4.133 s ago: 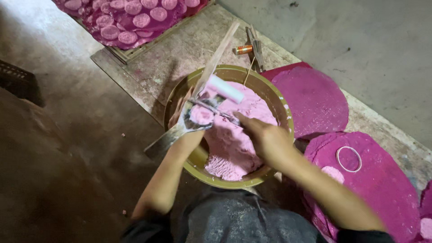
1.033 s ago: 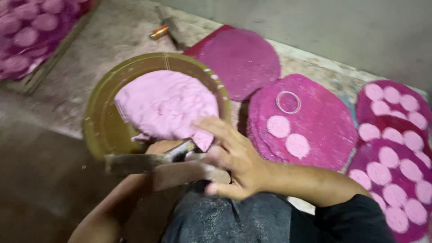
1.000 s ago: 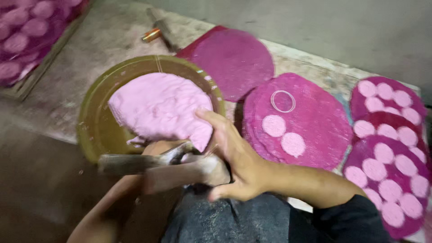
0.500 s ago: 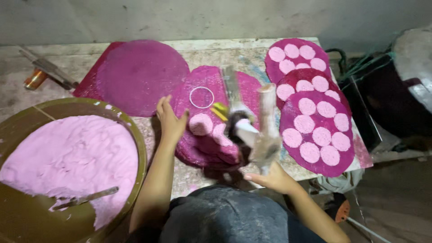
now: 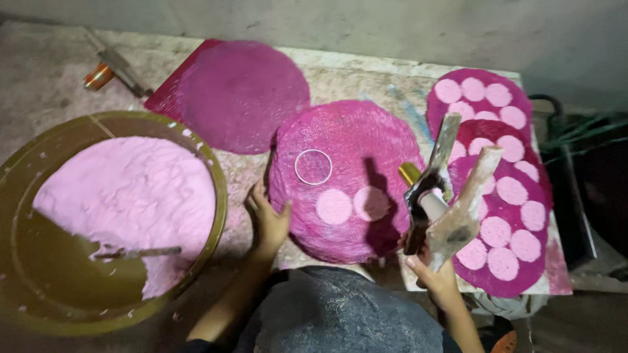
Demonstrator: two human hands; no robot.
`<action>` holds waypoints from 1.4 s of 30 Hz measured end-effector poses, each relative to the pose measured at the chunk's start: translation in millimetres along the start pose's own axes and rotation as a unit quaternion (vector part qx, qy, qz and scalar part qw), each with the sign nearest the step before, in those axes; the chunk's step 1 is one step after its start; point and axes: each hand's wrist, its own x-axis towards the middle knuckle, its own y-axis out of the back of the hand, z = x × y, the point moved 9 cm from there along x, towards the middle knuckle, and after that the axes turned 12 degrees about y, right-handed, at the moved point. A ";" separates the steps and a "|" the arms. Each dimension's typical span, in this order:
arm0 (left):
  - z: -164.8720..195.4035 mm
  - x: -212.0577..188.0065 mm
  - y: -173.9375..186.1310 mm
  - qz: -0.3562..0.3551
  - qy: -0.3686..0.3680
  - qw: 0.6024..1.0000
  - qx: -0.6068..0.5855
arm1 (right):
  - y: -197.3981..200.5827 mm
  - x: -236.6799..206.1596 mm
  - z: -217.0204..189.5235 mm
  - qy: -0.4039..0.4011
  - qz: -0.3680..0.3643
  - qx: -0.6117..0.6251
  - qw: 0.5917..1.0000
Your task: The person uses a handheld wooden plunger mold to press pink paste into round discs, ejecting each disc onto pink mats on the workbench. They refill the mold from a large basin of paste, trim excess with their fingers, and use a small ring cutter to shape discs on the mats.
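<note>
Since half a second ago, my view is sitting a little lower and left, so more of the big basin is showing; the left hand (image 5: pixel 267 222) is now resting at the near-left rim of the middle woven mat (image 5: pixel 347 176) instead of reaching toward the ring, and the right hand (image 5: pixel 437 278) is still raising its bundle of tools.

Surface: I am looking down on a worn, stained pale desk (image 5: pixel 340 72) backing onto a dull grey wall. Four round magenta mats are lying across it, some overlapping. A bare mat (image 5: pixel 239 95) is sitting at the back left over a red board.

Hard to read: the right hand is clenching around several caked tools (image 5: pixel 445 196), a flat blade, a pale lump-coated stick and something with a yellow end; I cannot tell them apart cleanly. The left hand is lying loose, fingers spread, gripping nothing. My own dark lap is covering the near desk edge. The right side is falling into dark clutter.

Containers: an olive-brown basin (image 5: pixel 216 196) at left is holding pink paste (image 5: pixel 131 196) heaped to its far side, with a thin utensil (image 5: pixel 140 252) lying in it. The middle mat is carrying a clear ring (image 5: pixel 313 167) and two pink discs (image 5: pixel 353 204). The right-hand mats (image 5: pixel 500 196) are carrying many pink discs.
</note>
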 end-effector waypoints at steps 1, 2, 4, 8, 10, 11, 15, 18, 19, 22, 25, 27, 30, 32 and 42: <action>13.8 -14.5 8.8 0.008 -0.076 0.995 0.061 | -4.9 7.7 -2.0 -0.014 -0.008 0.005 1.000; 28.1 -27.2 12.9 0.013 -0.150 0.981 0.123 | -10.7 14.2 -4.3 -0.028 -0.016 0.010 0.999; 45.1 -32.2 7.7 -0.036 -0.223 0.963 0.148 | -20.2 27.1 -15.8 -0.008 -0.007 -0.007 1.000; 61.6 -24.9 -13.6 -0.084 -0.335 0.913 0.217 | -52.7 35.9 -44.0 0.095 -0.062 0.110 0.987; 50.8 -16.2 -25.0 -0.122 -0.310 0.914 0.230 | -55.2 32.3 -41.2 0.083 -0.057 0.100 0.990; 43.5 -14.5 -29.6 -0.141 -0.299 0.914 0.235 | -54.5 29.5 -39.2 0.078 -0.054 0.094 0.991; 20.4 -16.6 -27.2 -0.165 -0.275 0.936 0.143 | -30.5 10.2 -2.0 -0.097 0.021 0.008 0.995; 11.3 -19.6 -30.1 -0.168 -0.291 0.934 0.122 | -35.7 12.7 -26.9 0.050 -0.020 0.063 0.997; 9.1 -18.5 -32.5 -0.173 -0.285 0.936 0.113 | -33.0 13.0 -27.3 0.050 -0.005 0.059 0.997; 5.0 -10.4 -33.4 -0.162 -0.252 0.951 0.079 | -34.3 16.1 -33.6 0.062 0.006 0.084 0.995; -4.6 1.1 -31.6 -0.130 -0.178 0.975 0.034 | -38.8 19.1 -39.3 0.068 0.000 0.129 0.989; -10.7 9.6 -24.6 -0.054 -0.147 0.988 -0.001 | -38.6 19.2 -39.9 0.068 0.000 0.143 0.987; -32.7 24.6 -21.6 0.038 -0.068 0.995 -0.067 | -32.0 15.7 -34.8 0.067 0.015 0.133 0.989; -69.3 36.0 -38.2 -0.037 0.093 0.988 -0.115 | -25.1 12.4 -27.8 0.062 0.029 0.121 0.990; -56.0 -0.1 -58.7 -0.173 0.221 0.907 -0.316 | 4.4 7.1 15.0 0.059 0.082 0.071 0.992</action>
